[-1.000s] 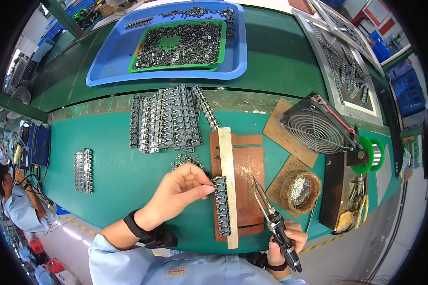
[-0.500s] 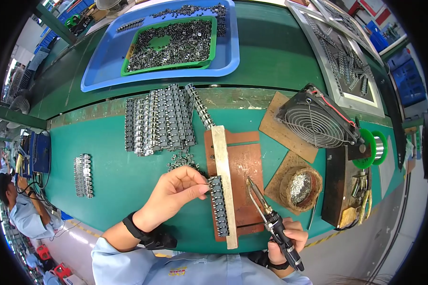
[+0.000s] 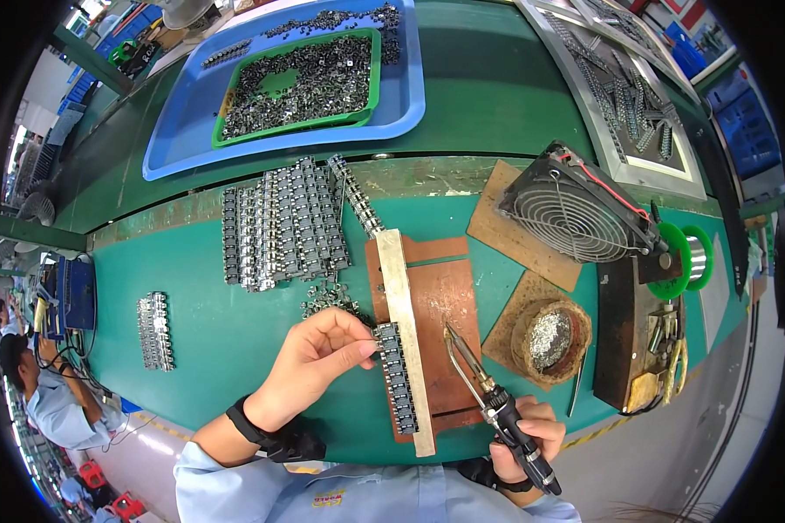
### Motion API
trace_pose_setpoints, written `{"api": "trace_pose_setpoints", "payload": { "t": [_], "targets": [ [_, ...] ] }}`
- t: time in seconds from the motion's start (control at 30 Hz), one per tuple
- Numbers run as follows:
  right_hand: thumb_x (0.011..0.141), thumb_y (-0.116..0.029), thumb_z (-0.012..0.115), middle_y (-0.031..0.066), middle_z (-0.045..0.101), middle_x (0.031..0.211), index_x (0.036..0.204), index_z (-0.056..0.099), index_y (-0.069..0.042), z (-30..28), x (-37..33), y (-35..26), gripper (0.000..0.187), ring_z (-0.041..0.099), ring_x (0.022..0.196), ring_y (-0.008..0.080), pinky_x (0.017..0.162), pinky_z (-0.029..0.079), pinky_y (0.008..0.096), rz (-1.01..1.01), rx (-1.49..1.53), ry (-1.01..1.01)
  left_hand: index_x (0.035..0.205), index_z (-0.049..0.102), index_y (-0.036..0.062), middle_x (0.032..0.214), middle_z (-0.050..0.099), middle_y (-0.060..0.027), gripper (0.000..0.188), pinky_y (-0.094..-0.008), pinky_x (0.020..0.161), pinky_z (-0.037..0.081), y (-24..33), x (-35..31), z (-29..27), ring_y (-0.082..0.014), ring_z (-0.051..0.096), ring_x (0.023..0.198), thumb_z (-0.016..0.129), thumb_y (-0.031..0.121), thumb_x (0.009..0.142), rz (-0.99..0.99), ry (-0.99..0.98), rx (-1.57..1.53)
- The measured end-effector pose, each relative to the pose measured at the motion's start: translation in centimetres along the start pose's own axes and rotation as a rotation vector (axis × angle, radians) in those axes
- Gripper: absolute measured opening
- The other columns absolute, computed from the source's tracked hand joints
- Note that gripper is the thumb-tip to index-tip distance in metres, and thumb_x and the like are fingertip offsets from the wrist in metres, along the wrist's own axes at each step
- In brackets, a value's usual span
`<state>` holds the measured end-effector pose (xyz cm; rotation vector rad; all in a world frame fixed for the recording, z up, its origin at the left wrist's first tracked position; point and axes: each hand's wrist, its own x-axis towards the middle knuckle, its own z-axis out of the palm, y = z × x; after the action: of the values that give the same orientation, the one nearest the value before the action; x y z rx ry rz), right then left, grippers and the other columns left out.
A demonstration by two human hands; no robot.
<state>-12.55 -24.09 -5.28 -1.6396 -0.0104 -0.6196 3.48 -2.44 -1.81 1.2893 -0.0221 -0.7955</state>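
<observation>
My left hand [image 3: 323, 353] is closed in a pinch at the upper left edge of a strip of small black components [image 3: 396, 383]. Whatever lies between its fingertips is too small to make out. The strip rests along the left side of a pale straight bar [image 3: 401, 322], which lies over a reddish-brown board [image 3: 445, 296]. In my right hand [image 3: 532, 436] is a black soldering iron [image 3: 506, 418] with a thin feed tube beside its tip. The iron's tip points up and left above the board, apart from the strip.
Finished-looking strips [image 3: 283, 227] lie in rows beyond my left hand, beside loose small parts [image 3: 331, 299]. A blue tray [image 3: 179, 139] holds a green tray [image 3: 377, 78] of parts. Rightward are a fan [image 3: 576, 213], a round pot [image 3: 576, 357] and a solder spool [image 3: 693, 261].
The whole view has shifted slightly. Both hands keep nearly the same pose, the left at the strip's upper end and the right around the soldering iron.
</observation>
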Motion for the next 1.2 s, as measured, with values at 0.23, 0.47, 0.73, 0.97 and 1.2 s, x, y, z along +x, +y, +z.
{"api": "trace_pose_setpoints", "payload": {
  "t": [0.23,0.47,0.73,0.97,1.2],
  "targets": [
    [0.063,-0.014,0.075,0.0091,0.049,0.075,0.095,0.045,-0.005,0.2,0.9,0.0,0.045,0.047,0.063,0.0187,0.056,0.038,0.0307,-0.059,-0.005,0.007,0.088,0.051,0.0004,0.08,0.057,-0.0025,0.007,-0.0201,0.066,0.044,0.1,0.0,0.0,-0.0083,0.055,0.072,0.054,0.004,0.084,0.0,-0.01,0.013],
    [0.061,-0.008,0.076,0.0097,0.051,0.073,0.095,0.047,-0.004,0.0,0.9,-0.5,0.045,0.047,0.057,0.0179,0.053,0.039,0.0303,-0.048,-0.015,0.013,0.09,0.052,-0.0009,0.081,0.056,-0.0006,0.01,-0.0197,0.065,0.044,0.2,-0.2,-0.1,-0.0072,0.055,0.07,0.051,0.009,0.087,-0.017,-0.074,0.172],
    [0.056,-0.009,0.078,0.0096,0.052,0.068,0.091,0.052,-0.003,0.2,3.7,-3.7,0.044,0.049,0.054,0.0198,0.05,0.039,0.0302,-0.071,-0.149,-0.209,0.091,0.053,-0.0013,0.082,0.057,-0.0015,0.012,-0.0203,0.066,0.043,0.4,-0.3,-0.1,-0.0073,0.054,0.072,0.05,0.01,0.088,-0.024,-0.087,0.119],
    [0.055,-0.01,0.077,0.011,0.052,0.067,0.089,0.054,-0.002,1.2,5.0,-3.9,0.042,0.049,0.056,0.0216,0.051,0.038,0.0325,-0.078,-0.184,-0.373,0.09,0.052,-0.001,0.084,0.058,-0.0042,0.011,-0.0209,0.07,0.043,0.1,0.0,-0.5,-0.0087,0.054,0.075,0.049,0.009,0.088,-0.041,-0.131,0.083],
    [0.051,-0.007,0.08,0.0099,0.054,0.062,0.087,0.055,-0.003,1.5,5.3,-3.3,0.044,0.051,0.05,0.0208,0.045,0.041,0.0282,-0.061,-0.175,-0.344,0.09,0.053,-0.002,0.081,0.056,-0.0012,0.015,-0.0204,0.066,0.043,-0.1,0.1,-0.5,-0.0068,0.052,0.071,0.049,0.013,0.088,-0.019,-0.141,0.075]
  ]
}}
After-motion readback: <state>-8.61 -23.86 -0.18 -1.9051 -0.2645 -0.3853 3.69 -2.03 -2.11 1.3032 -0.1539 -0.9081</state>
